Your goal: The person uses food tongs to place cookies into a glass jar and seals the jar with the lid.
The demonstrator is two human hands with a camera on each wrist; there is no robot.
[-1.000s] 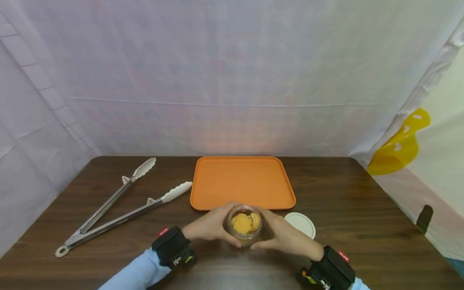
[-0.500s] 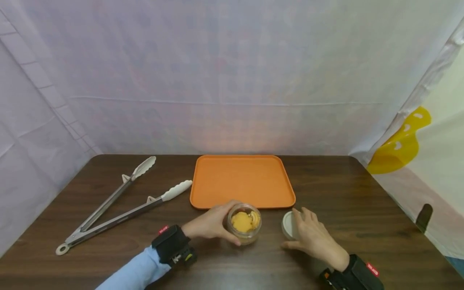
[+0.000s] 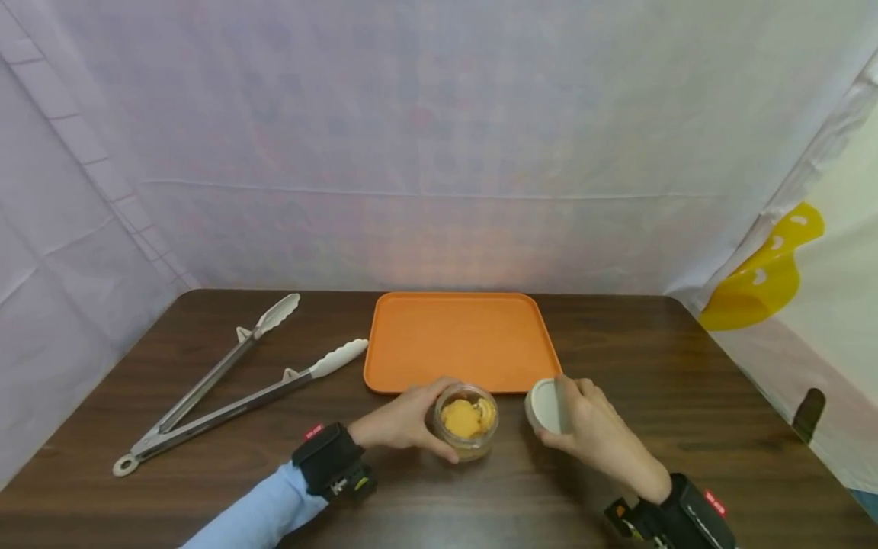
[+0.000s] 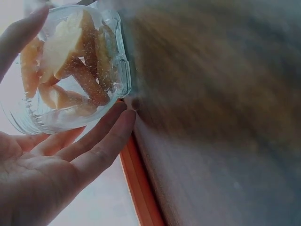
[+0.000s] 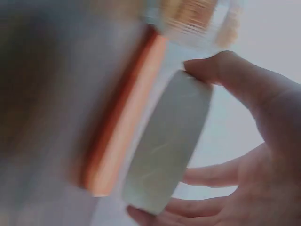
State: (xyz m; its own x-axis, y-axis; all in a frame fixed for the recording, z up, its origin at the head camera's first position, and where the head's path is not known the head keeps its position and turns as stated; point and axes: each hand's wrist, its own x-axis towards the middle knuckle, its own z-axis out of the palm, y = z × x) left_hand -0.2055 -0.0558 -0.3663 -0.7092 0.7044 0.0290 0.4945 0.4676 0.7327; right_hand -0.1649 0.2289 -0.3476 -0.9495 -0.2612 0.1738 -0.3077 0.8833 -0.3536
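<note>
A clear glass jar (image 3: 469, 451) stands on the table, its mouth uncovered. Inside are yellow-brown chunks (image 4: 70, 52), pale on some faces, which look like pieces of bread or biscuit. My left hand (image 3: 410, 421) holds the jar from the left, thumb on the near side and fingers around the far side. To the right of the jar, my right hand (image 3: 597, 431) grips a round whitish lid (image 3: 546, 406) by its edge. In the right wrist view the lid (image 5: 167, 146) is tilted and held off the table, apart from the jar.
An orange tray (image 3: 463, 343) lies just behind the jar. Long metal tongs (image 3: 226, 412) with white tips lie spread on the left of the dark wooden table (image 3: 686, 396). A pale cloth (image 3: 411, 137) hangs behind the table, with a yellow shape (image 3: 754, 282) at right.
My right hand has left the jar, moved right to the lid on the table, taken hold of it and lifted it slightly back toward the jar. My left hand stays on the jar.
</note>
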